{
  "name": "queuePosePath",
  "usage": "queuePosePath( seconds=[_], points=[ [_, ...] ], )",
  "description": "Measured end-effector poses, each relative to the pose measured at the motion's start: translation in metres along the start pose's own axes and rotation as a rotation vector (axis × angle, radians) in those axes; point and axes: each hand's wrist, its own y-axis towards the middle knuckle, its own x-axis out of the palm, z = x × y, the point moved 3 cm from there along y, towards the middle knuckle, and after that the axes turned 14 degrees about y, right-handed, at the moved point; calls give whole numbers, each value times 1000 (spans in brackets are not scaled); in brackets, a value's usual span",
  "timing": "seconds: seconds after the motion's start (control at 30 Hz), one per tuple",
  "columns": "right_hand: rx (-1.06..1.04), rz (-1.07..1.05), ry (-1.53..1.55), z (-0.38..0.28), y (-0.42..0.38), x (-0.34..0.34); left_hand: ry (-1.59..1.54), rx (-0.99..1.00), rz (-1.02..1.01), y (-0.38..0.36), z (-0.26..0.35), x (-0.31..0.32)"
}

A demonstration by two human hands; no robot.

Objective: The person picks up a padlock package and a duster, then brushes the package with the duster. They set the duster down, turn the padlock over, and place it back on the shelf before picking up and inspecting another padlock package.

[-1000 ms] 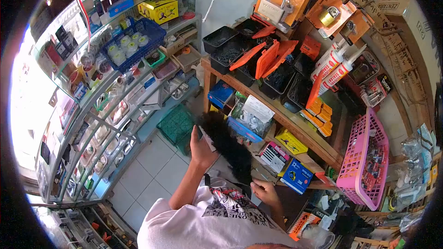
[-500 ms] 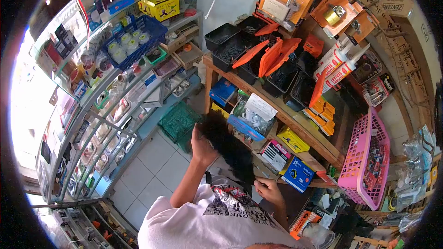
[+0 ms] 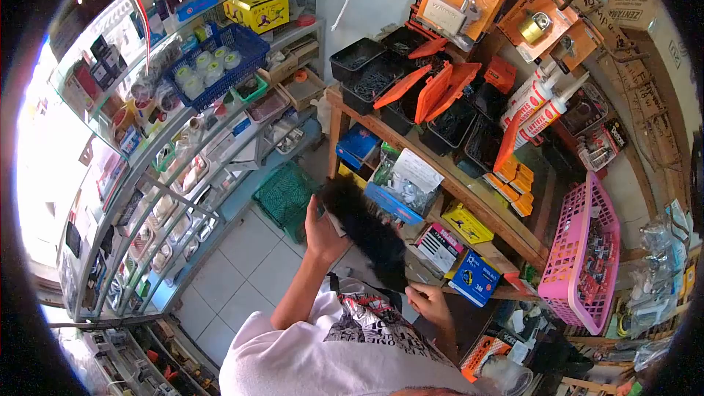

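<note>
A black, fluffy feather duster (image 3: 370, 238) stretches diagonally across the front of me. My right hand (image 3: 431, 303) is closed around its lower end; the handle is mostly hidden by the fingers. At the duster's other side, my left hand (image 3: 323, 236) has its thumb raised and its fingers curled out of sight. A pale, flat edge (image 3: 336, 224) shows between this hand and the duster, and I cannot make out what it belongs to. Beyond the left hand, a green mesh basket (image 3: 284, 194) stands on the tiled floor.
At the right, a wooden shelf (image 3: 469, 202) carries black bins (image 3: 367, 88) of small hardware, sealant tubes (image 3: 539, 110) and boxes. A pink basket (image 3: 576, 264) stands at its end. A glass display rack (image 3: 172, 183) with goods curves along the left.
The duster has shifted slightly to the right, away from my left hand. The pale edge beside that hand now shows more. My right hand stays nearly in place.
</note>
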Motion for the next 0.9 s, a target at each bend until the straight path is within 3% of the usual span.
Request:
queuePosePath(
  seconds=[0.07,0.17,0.23,0.27,0.37,0.6,0.7,0.9],
  points=[
    [19,-30,-25,1,0,2,71,29,-258,20,-7,-50],
    [-21,62,45,0,0,3,63,32,-195,4,-3,-11],
    [5,-4,-28,0,1,1,54,4,122,-8,0,17],
    [17,-36,-64,0,1,1,92,101,-46,5,0,-7],
    [2,13,-61,-8,-1,8,89,44,-186,4,-6,-24],
    [-5,-4,-49,-12,-4,11,133,80,-147,-1,-5,-14],
    [-83,19,13,-23,-5,17,67,89,-1,-1,0,-4],
    [-6,5,-5,-12,-2,7,82,98,-230,3,1,-14]
  ],
)
